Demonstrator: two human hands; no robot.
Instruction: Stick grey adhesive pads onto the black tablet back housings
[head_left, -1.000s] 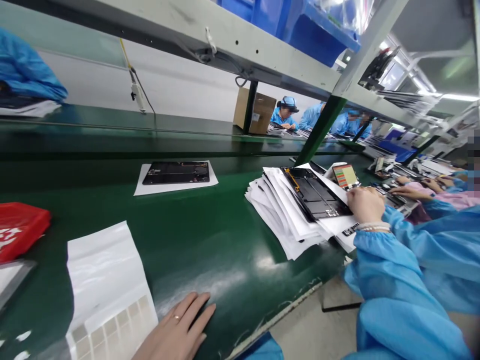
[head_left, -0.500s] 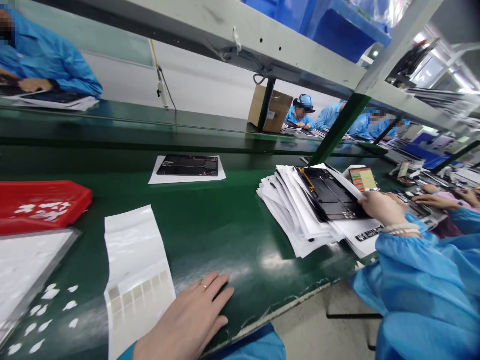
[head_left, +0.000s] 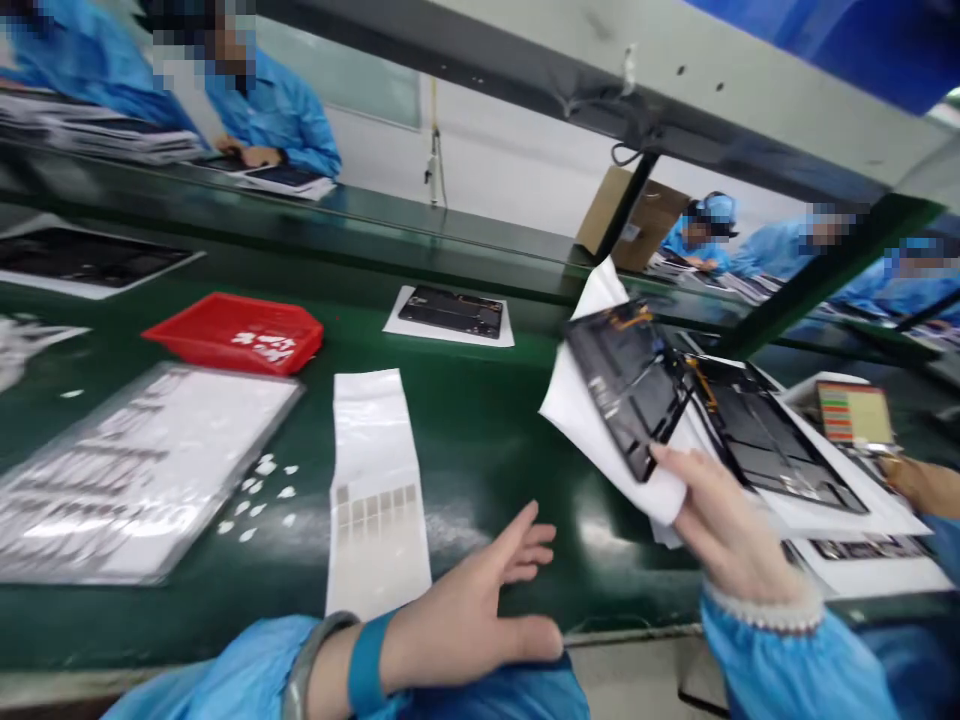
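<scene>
Green bench [head_left: 480, 440] holds a red tray [head_left: 202, 338]: left hand [head_left: 472, 620] spread, right unseen, neighbour's hand [head_left: 727, 525] pinching panel [head_left: 626, 370].

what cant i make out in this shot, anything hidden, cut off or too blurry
All in the head view:
Right hand: any fingertips under the white paper are hidden by it.
Black panel: its underside is hidden by the paper; motion blur softens its fine parts.
Clear sleeve: the strips inside are too blurred and small to identify.
Far-left device: cut off by the left edge.
Blue bin: cut off by the top edge.
</scene>
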